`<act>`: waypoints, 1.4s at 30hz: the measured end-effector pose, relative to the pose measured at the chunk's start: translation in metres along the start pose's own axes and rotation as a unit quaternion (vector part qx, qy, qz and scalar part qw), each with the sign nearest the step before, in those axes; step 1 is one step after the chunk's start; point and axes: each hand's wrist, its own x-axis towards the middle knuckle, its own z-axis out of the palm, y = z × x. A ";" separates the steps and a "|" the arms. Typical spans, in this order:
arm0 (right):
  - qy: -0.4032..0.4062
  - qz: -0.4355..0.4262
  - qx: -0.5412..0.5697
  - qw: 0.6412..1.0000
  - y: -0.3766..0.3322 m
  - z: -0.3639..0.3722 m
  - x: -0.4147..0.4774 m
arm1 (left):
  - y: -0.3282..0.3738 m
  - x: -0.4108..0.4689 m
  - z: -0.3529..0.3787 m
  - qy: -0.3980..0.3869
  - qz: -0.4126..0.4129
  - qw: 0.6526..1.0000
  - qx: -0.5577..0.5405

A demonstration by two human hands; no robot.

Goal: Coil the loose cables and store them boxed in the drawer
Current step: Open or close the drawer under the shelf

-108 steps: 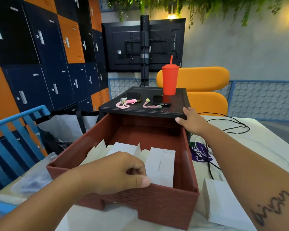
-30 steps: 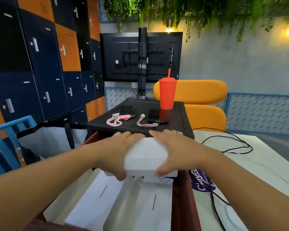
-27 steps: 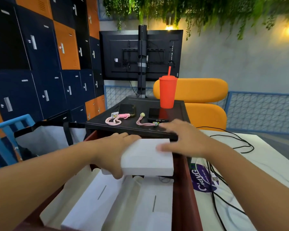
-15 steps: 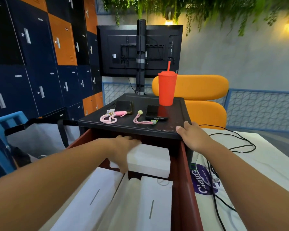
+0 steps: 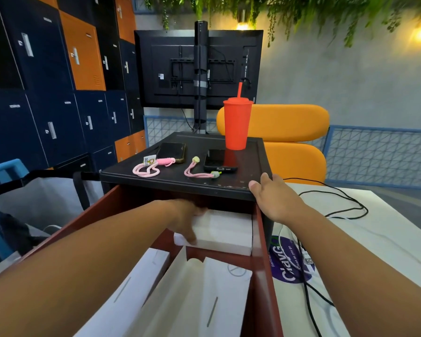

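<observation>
The left hand [image 5: 185,220] is reaching into the back of the open drawer [image 5: 263,276], its grip holding the white box's [image 5: 224,232] near left corner. The box is lying flat under the black cabinet top [image 5: 180,181]. The right hand [image 5: 275,198] is resting on that top's corner, grip wide, while loose cables [image 5: 338,207] are lying on the tabletop [image 5: 374,239]

White box [image 5: 224,232] — drawer [image 5: 261,276] brick-red, perhaps brown
</observation>
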 end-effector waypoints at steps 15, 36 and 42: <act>0.012 -0.003 0.008 1.000 0.002 0.009 0.006 | 0.019 0.047 0.015 0.131 -0.065 0.987 0.066; -0.019 0.105 0.232 0.967 -0.001 -0.002 0.002 | 0.059 -0.101 -0.025 0.064 0.062 0.992 -0.094; -0.010 0.108 0.226 0.968 -0.004 -0.007 -0.005 | 0.058 -0.179 -0.015 0.067 0.133 0.960 -0.237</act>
